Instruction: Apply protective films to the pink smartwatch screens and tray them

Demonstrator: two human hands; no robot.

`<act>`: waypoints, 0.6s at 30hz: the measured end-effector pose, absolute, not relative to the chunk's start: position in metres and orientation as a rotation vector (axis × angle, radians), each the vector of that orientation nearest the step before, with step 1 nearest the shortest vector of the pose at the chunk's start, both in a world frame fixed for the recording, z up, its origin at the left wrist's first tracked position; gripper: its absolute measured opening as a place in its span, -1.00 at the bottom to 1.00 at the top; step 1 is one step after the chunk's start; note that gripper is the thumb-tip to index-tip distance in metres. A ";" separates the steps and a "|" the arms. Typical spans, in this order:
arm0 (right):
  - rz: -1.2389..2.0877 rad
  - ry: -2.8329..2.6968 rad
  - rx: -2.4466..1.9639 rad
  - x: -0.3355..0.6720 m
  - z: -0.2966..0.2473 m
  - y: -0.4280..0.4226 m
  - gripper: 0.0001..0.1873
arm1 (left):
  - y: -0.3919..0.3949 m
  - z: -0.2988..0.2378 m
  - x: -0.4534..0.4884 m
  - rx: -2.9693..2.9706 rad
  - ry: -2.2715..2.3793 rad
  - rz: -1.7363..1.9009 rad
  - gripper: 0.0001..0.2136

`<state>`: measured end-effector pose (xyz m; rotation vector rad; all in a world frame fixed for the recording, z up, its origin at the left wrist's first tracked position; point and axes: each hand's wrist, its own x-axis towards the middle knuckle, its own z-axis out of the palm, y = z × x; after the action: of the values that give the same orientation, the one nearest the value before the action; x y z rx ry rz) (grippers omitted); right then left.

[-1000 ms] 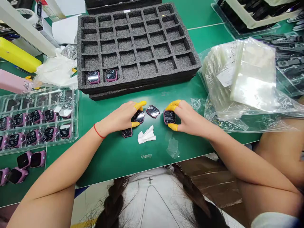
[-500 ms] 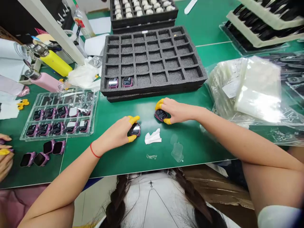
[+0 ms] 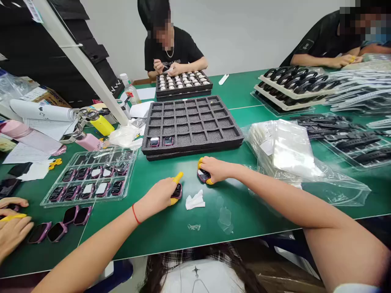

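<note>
My left hand point(image 3: 156, 198), yellow cots on its fingers, grips a purple smartwatch point(image 3: 177, 191) by its sides on the green table. The index finger sticks out above the watch. My right hand point(image 3: 216, 169), also with yellow finger cots, is closed round a second purple watch point(image 3: 203, 176) a little farther off. Part of each watch is hidden by fingers. A crumpled white wipe point(image 3: 195, 200) lies between and below the hands. Beyond them stands a black foam tray point(image 3: 195, 147), with two watches in its front-left pockets.
Left is a clear plastic tray point(image 3: 88, 200) of purple watches. Several loose watches point(image 3: 56, 232) lie near a co-worker's hands point(image 3: 14, 230). Clear film pieces point(image 3: 225, 217) lie near the front edge. Plastic bags point(image 3: 293, 144) and black straps point(image 3: 366, 148) are right. Two people sit across.
The view has tilted up, so the people opposite now show. Both hands still hold their watches. My left index finger points more upward, off the watch.
</note>
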<state>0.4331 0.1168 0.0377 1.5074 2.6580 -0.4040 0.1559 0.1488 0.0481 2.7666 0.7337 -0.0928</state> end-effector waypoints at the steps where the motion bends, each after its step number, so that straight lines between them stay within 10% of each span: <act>1: -0.383 2.649 1.514 0.433 0.041 0.117 -0.61 | 0.158 0.055 0.160 2.744 0.754 -0.058 -0.65; 6: -0.193 2.608 1.701 0.447 0.081 0.148 -0.55 | 0.236 0.096 0.204 2.671 0.840 0.231 -0.33; 18: -0.227 2.263 1.997 0.468 0.092 0.237 -0.57 | 0.318 0.072 0.258 2.594 0.683 0.306 -0.62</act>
<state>0.4682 0.2369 0.0922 1.9966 2.2628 -0.2274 0.2580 0.3178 0.0715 2.5944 0.6830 0.3061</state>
